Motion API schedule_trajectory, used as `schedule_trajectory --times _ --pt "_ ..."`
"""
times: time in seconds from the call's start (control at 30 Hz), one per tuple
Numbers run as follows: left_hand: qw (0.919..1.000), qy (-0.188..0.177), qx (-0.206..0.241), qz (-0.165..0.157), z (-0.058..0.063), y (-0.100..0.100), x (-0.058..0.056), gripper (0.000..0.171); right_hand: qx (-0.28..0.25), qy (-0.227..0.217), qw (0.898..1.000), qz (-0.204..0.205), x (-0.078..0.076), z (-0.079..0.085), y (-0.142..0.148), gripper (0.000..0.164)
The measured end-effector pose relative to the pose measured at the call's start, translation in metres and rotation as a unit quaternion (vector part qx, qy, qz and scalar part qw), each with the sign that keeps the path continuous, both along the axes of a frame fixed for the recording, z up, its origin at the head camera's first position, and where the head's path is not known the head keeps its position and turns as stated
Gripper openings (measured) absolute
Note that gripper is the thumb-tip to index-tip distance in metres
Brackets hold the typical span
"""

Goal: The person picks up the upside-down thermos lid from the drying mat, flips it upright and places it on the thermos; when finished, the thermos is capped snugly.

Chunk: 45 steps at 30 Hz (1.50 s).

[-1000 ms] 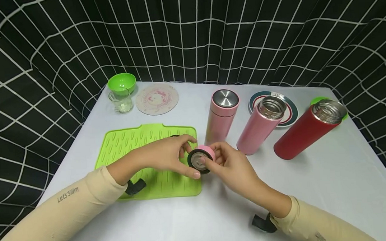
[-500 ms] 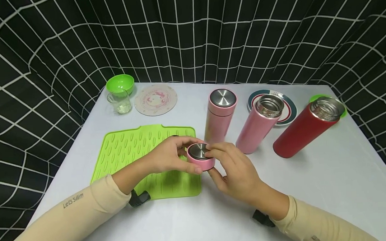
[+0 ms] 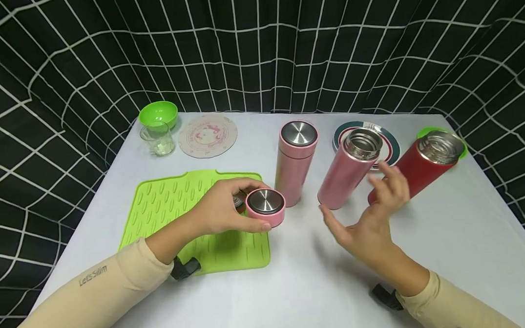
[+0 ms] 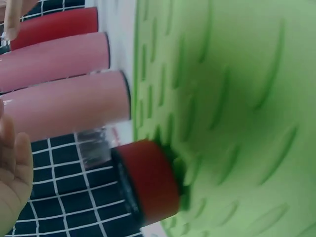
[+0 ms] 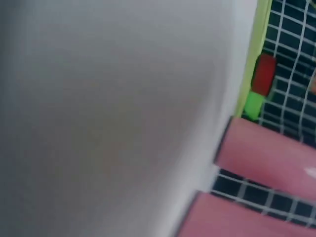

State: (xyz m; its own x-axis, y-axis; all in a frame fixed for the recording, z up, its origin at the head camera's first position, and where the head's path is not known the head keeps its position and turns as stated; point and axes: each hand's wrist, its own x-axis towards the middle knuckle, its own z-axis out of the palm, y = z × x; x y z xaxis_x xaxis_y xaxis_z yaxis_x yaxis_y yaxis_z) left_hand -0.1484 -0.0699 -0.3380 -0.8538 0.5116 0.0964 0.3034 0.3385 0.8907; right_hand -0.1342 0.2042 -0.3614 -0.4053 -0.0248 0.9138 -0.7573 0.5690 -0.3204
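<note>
My left hand (image 3: pixel 225 207) grips a pink bottle lid (image 3: pixel 266 213) with a brushed steel top, held above the right edge of a lime-green ridged mat (image 3: pixel 158 203). Behind those fingers a red lid (image 4: pixel 150 180) sits on the mat; in the head view the hand mostly hides it. My right hand (image 3: pixel 372 223) has its fingers spread and holds nothing, in front of an uncapped pink bottle (image 3: pixel 344 175) and partly over an uncapped red bottle (image 3: pixel 425 169). Left of these stands a capped pink bottle (image 3: pixel 295 167).
At the back left are a green bowl (image 3: pixel 156 115), a clear glass (image 3: pixel 160 144) and a round pale mat (image 3: pixel 208 136) with a pink print. A rimmed plate (image 3: pixel 395 151) lies behind the open bottles. Something green (image 3: pixel 430 130) shows behind the red bottle.
The pink lid was turned from underside-showing to steel top up. My right hand has let go of it and moved right toward the uncapped bottles; the left hand keeps hold.
</note>
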Motion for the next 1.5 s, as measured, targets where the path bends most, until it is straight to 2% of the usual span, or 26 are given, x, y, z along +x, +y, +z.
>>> schedule_trajectory --times 0.03,0.07,0.1,0.13,0.2,0.27,0.33,0.43,0.5,0.6,0.73,0.83,0.97,1.07,1.23,1.33,1.5 --pt "1.0000 0.005 0.007 0.003 0.003 -0.001 0.000 0.057 -0.044 -0.041 0.998 -0.003 0.000 -0.001 0.003 0.073" --pt "0.9998 0.010 0.015 0.004 0.005 -0.002 0.000 0.057 -0.087 -0.094 0.992 -0.002 0.000 -0.003 0.006 0.079" --pt "0.9996 0.015 0.022 0.004 0.008 -0.002 0.000 0.058 -0.119 -0.158 0.980 0.000 -0.001 -0.006 0.009 0.085" --pt "0.9994 0.021 0.028 0.006 0.010 -0.002 0.000 0.058 -0.142 -0.228 0.963 0.001 -0.002 -0.008 0.012 0.091" --pt "0.9988 0.026 0.040 0.007 0.015 -0.001 0.000 0.059 -0.165 -0.351 0.922 -0.003 -0.009 -0.014 0.016 0.105" --pt "0.9981 0.037 0.049 0.008 0.019 0.001 0.001 0.060 -0.162 -0.442 0.882 -0.009 -0.020 -0.017 0.019 0.108" --pt "0.9972 0.053 0.052 0.009 0.023 0.004 0.002 0.061 -0.139 -0.496 0.857 -0.008 -0.032 -0.019 0.022 0.100" --pt "0.9949 0.082 0.059 0.005 0.028 0.009 0.005 0.062 -0.098 -0.531 0.842 -0.009 -0.041 -0.022 0.029 0.078" --pt "0.9931 0.098 0.064 0.002 0.031 0.011 0.007 0.062 -0.066 -0.541 0.838 -0.011 -0.038 -0.024 0.033 0.065" --pt "0.9897 0.120 0.079 -0.001 0.038 0.016 0.010 0.063 -0.034 -0.542 0.839 0.011 -0.022 -0.027 0.036 0.059" --pt "0.9825 0.159 0.096 0.007 0.049 0.027 0.014 0.063 -0.006 -0.523 0.848 0.087 0.006 -0.031 0.030 0.062" --pt "0.9767 0.184 0.110 0.010 0.058 0.040 0.017 0.063 -0.003 -0.504 0.850 0.150 0.024 -0.033 0.019 0.065" --pt "0.9728 0.201 0.114 0.001 0.062 0.058 0.018 0.065 -0.007 -0.502 0.841 0.203 0.041 -0.037 0.004 0.059" --pt "0.9729 0.207 0.103 -0.010 0.061 0.069 0.019 0.066 -0.008 -0.505 0.837 0.210 0.047 -0.040 -0.002 0.057" --pt "0.9749 0.214 0.060 -0.020 0.056 0.075 0.020 0.066 -0.010 -0.492 0.843 0.216 0.050 -0.041 -0.002 0.059" --pt "0.9730 0.227 0.032 -0.025 0.054 0.075 0.020 0.065 -0.007 -0.483 0.846 0.226 0.049 -0.038 -0.002 0.055" --pt "0.9707 0.232 0.034 -0.050 0.051 0.076 0.016 0.066 -0.002 -0.471 0.850 0.235 0.050 -0.011 -0.008 0.043"
